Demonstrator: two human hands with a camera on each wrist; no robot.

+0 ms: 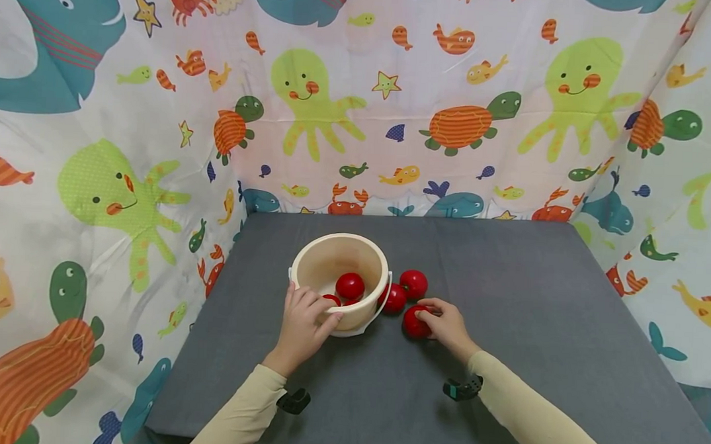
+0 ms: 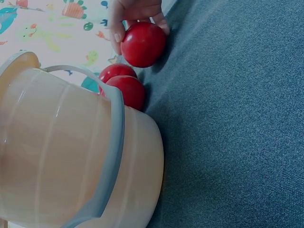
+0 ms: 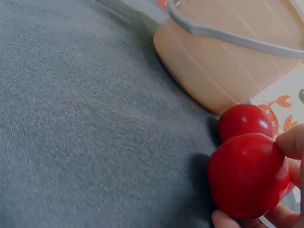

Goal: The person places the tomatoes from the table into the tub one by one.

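A cream bucket [image 1: 312,260] with a pale grey handle [image 2: 114,142] stands upright, with several red tomatoes [image 1: 350,286] inside. My left hand [image 1: 305,318] holds the near-left part of its rim, thumb toward the front. To the bucket's right, my right hand [image 1: 446,324] grips a tomato [image 3: 247,175], fingers and thumb on its sides; it is at or just above the cloth. Behind it, two more tomatoes sit close together, one [image 1: 395,299] near the bucket wall and the other [image 1: 414,284] farther back. The bucket's rim hides part of its contents.
Dark grey cloth [image 1: 519,289] covers the table. A white curtain [image 1: 358,149] printed with sea animals hangs behind the table and along both sides. Each wrist wears a small black device, one [image 1: 294,401] on the left and one [image 1: 463,388] on the right.
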